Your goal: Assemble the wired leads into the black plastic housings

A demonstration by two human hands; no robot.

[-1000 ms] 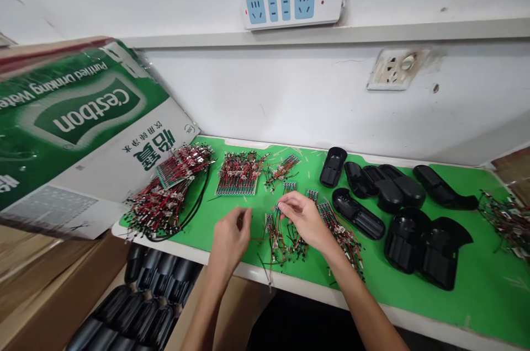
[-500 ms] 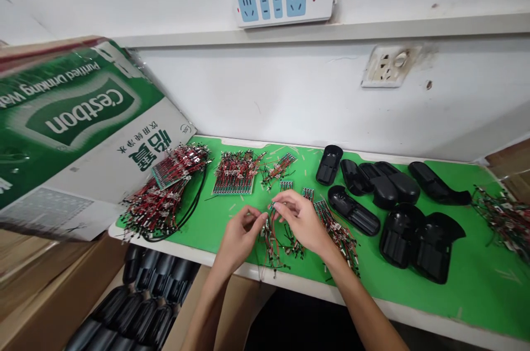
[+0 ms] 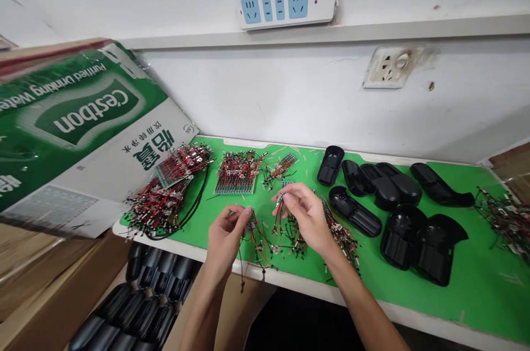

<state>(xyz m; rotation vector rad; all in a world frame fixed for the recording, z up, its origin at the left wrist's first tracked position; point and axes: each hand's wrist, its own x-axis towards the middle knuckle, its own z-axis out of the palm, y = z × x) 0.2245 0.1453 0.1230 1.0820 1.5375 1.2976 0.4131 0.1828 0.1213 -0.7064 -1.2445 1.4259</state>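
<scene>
The left hand (image 3: 226, 243) and the right hand (image 3: 304, 213) are each closed in a thumb-and-finger pinch on strands of the red-and-black wire leads (image 3: 259, 246), which hang loosely between them and reach the white bench edge (image 3: 314, 287). Caution: separating interlocked strands by force may snag leads or strain their small terminals, and hanging ends may catch on the edge. A second lead pile (image 3: 342, 235) lies just right on the green mat (image 3: 467, 307) and may tangle if crossed. Black plastic housings (image 3: 401, 240) lie farther right, beyond that pile, and racked lead bundles (image 3: 238, 174) lie ahead, with a Cestbon carton (image 3: 83, 113) leaning at far left
</scene>
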